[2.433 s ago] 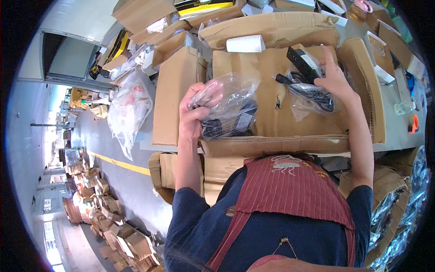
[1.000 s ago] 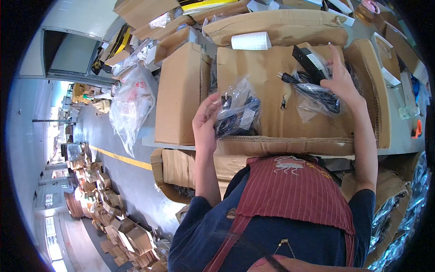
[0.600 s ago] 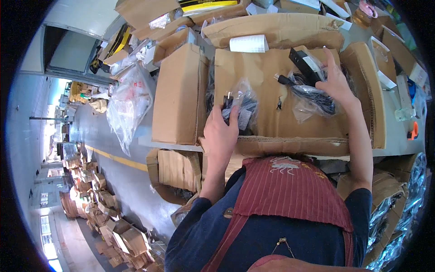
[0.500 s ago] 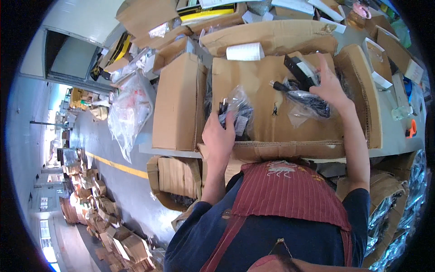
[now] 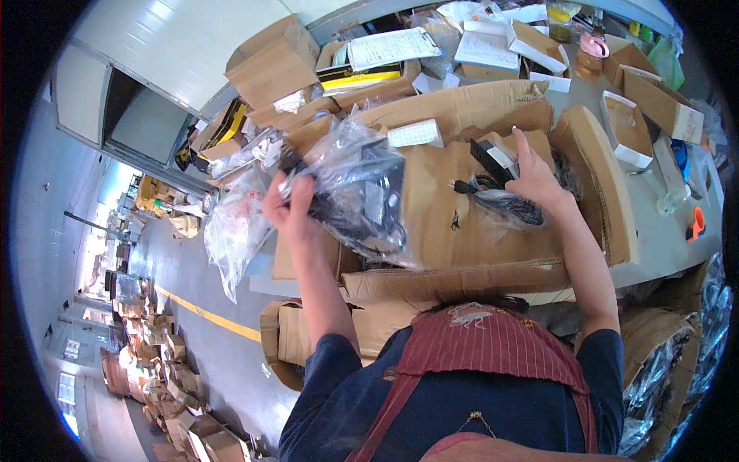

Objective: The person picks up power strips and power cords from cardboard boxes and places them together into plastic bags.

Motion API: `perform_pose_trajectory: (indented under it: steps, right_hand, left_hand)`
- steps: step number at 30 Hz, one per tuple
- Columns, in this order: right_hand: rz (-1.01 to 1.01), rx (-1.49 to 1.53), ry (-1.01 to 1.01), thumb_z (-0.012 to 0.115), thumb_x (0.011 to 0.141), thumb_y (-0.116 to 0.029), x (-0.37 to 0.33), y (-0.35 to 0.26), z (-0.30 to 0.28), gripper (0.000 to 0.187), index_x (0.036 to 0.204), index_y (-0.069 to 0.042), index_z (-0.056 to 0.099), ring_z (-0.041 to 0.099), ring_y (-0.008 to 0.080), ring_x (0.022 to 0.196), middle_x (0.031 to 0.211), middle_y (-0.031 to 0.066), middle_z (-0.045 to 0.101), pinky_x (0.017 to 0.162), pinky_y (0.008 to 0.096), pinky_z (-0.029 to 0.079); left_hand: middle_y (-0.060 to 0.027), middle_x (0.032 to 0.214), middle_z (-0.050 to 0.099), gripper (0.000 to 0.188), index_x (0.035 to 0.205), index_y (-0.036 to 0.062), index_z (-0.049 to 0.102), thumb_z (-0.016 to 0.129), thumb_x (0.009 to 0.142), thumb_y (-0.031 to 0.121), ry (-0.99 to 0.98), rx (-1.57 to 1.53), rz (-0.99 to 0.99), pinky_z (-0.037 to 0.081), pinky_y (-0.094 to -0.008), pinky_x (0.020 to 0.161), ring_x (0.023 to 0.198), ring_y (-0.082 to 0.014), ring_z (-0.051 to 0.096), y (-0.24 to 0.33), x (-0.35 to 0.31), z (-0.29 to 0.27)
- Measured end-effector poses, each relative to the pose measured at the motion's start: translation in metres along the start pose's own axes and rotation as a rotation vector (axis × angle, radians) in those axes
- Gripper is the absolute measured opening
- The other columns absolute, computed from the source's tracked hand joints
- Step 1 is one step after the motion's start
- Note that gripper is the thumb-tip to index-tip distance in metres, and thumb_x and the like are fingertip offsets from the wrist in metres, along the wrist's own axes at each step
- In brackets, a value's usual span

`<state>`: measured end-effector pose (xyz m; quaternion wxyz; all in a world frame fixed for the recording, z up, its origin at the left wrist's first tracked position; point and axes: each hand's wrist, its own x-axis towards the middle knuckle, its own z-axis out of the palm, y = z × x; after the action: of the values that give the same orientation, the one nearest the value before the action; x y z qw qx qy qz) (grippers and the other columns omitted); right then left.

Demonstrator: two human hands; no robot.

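My left hand point(image 5: 294, 209) is raised over the left side of an open cardboard box point(image 5: 454, 279). Its fingers close on a clear plastic bag point(image 5: 366, 192) with a black cable inside. On the right, my right hand point(image 5: 536, 181) has its thumb and lower fingers at a black power adapter point(image 5: 491, 159) with a white label, while the index finger stretches forward. A bagged black power cord point(image 5: 504, 204) lies beside the adapter, its plug pointing left. Both rest on a flat cardboard sheet point(image 5: 431, 227) in the box.
A rolled white paper point(image 5: 416, 133) lies at the box's far flap. Behind are a clipboard with papers point(image 5: 392, 48), small open cartons point(image 5: 627, 127) and a pink-lidded jug point(image 5: 591, 55). Orange-handled scissors point(image 5: 696, 223) lie at right. Several cartons point(image 5: 650, 354) of bagged items stand below the table.
My left hand has lifted the bagged cable off the cardboard and carried it up and to the left. My right hand stays by the adapter. The head view has shifted slightly.
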<state>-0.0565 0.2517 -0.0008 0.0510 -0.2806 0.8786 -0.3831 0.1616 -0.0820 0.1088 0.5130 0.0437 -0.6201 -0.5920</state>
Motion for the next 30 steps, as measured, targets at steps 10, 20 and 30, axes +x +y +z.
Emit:
perform_pose_trajectory:
  steps: [10,20,30]
  right_hand:
    - [0.026,-0.002,-0.009,0.075,0.062,-0.006,-0.005,0.007,-0.001,0.111,0.153,0.000,0.012,0.048,0.0480,0.124,0.134,0.0339,0.048,0.104,0.0453,0.042]
    - [0.028,0.035,-0.022,0.075,0.062,-0.004,-0.003,-0.006,-0.001,0.110,0.153,-0.004,0.013,0.046,0.0465,0.127,0.135,0.0322,0.047,0.105,0.0427,0.041]
    - [0.053,0.023,-0.024,0.075,0.062,-0.006,-0.001,0.000,0.000,0.109,0.153,-0.003,0.014,0.048,0.0453,0.126,0.134,0.0315,0.049,0.105,0.0414,0.041]
  left_hand:
    - [-0.0034,0.071,0.061,0.033,0.099,0.0024,0.056,0.063,0.089,0.033,-0.954,-0.802,0.066,0.048,-0.0300,0.050,0.055,-0.0185,0.058,0.043,0.035,0.059]
    - [-0.0108,0.085,0.069,0.024,0.115,-0.0059,0.051,0.056,0.098,0.010,-1.190,-1.480,0.013,0.058,-0.0308,0.059,0.073,-0.0222,0.066,-0.005,0.033,0.059]
    - [-0.0080,0.084,0.063,0.019,0.112,-0.0055,0.050,0.053,0.098,0.006,-1.135,-1.588,-0.134,0.054,-0.0287,0.062,0.077,-0.0222,0.060,-0.037,0.025,0.066]
